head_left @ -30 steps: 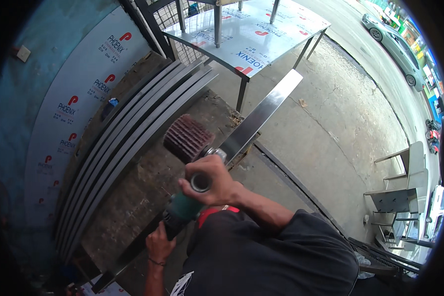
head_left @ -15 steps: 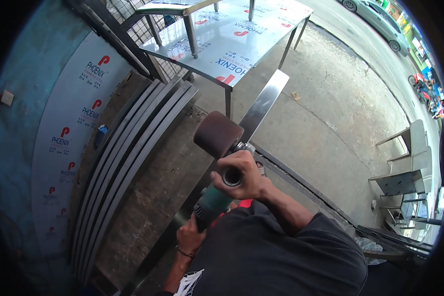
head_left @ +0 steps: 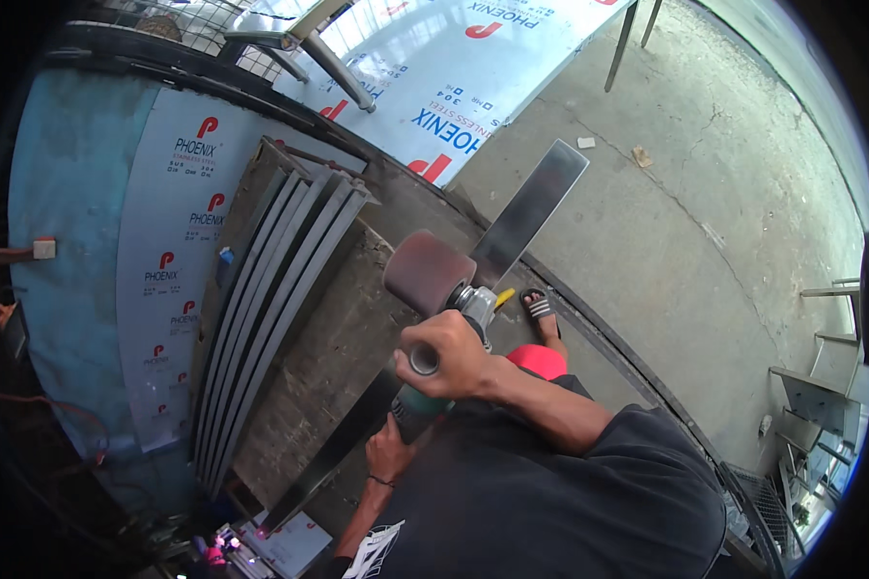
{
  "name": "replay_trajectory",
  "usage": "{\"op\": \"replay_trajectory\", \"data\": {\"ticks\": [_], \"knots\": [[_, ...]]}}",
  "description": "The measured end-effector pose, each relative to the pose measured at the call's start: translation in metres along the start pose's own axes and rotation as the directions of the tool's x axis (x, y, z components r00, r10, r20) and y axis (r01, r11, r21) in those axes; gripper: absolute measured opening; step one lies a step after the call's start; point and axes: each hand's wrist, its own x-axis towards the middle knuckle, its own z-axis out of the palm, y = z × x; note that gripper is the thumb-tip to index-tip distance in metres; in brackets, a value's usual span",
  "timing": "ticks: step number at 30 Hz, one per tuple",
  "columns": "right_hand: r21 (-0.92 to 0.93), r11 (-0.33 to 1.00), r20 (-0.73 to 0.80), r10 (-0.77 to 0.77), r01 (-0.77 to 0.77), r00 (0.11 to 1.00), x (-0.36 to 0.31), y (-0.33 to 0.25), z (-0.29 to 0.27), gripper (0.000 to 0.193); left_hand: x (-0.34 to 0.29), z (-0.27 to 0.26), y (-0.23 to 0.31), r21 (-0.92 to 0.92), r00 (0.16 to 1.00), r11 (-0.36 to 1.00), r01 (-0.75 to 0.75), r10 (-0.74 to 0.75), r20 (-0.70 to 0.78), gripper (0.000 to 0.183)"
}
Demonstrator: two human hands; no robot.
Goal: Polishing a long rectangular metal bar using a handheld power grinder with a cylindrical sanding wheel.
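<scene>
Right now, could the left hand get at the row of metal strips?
Probably not without letting go: the left hand grips the power tool, and the long metal bar lies between it and the strips.

Several grey metal bars (head_left: 278, 301) and one broad bar (head_left: 536, 212) are borne by a worn brown worktable (head_left: 299, 372); on the concrete floor (head_left: 686, 261), a brown scrap (head_left: 642, 155) and a white scrap (head_left: 586, 143) are observed.

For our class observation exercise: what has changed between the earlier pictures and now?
The flap wheel, ridged at first, now blurs smooth and has moved toward the far end of the metal bar. A sandal has appeared. The right hand still grips the tubular handle, the left hand the green sander.
</scene>
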Motion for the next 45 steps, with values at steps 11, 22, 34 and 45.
{"op": "replay_trajectory", "data": {"ticks": [11,22,34,45], "knots": [[0.071,0.995,-0.017,0.075,-0.074,0.997,0.012,0.025,-0.016,0.014,0.016,-0.009,0.013,0.074,0.995,0.997,0.032,-0.039,0.091,0.069],[0.097,0.992,-0.014,0.084,-0.082,0.996,0.020,0.031,-0.038,0.013,0.030,-0.011,0.034,0.012,0.995,0.998,0.060,-0.060,0.084,0.057],[0.045,0.995,-0.105,0.093,-0.089,0.990,0.042,0.042,-0.073,0.020,0.065,-0.019,0.075,0.026,0.991,0.997,0.068,-0.071,0.114,0.063],[0.149,0.985,-0.086,0.100,-0.087,0.991,0.014,0.029,-0.025,0.020,0.016,-0.037,0.042,0.042,0.966,0.989,0.144,-0.150,0.210,0.054]]}}
